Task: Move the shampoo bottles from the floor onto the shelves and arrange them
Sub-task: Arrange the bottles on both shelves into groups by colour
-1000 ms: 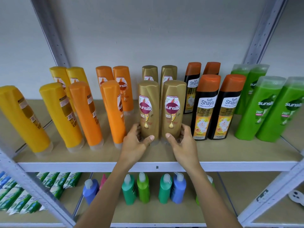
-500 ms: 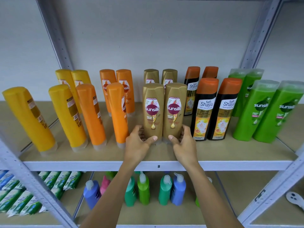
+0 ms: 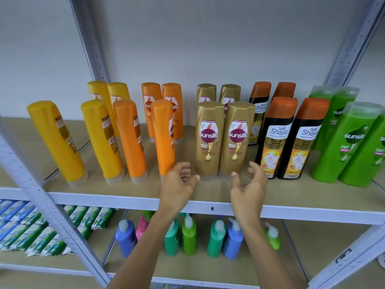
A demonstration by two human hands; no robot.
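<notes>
Two gold Sunsilk bottles [image 3: 224,140] stand upright side by side at the front middle of the upper shelf [image 3: 208,207], labels facing me. My left hand [image 3: 177,184] hovers just left of their bases, fingers loosely curled, holding nothing. My right hand [image 3: 249,184] hovers just right of them, also empty. Two more gold bottles [image 3: 218,92] stand behind. Yellow bottles [image 3: 77,138] and orange bottles [image 3: 150,126] stand to the left, black Safi Shayla bottles [image 3: 289,136] and green Sunsilk bottles [image 3: 350,140] to the right.
Grey metal uprights [image 3: 41,195] frame the shelf on both sides. The lower shelf holds several pump bottles [image 3: 200,236] in blue, green and pink, and rows of green and blue packets [image 3: 41,232] at the left. A white wall is behind.
Both hands have let go of the two front gold bottles and drawn back a little toward the shelf edge. The bottles stay upright in place.
</notes>
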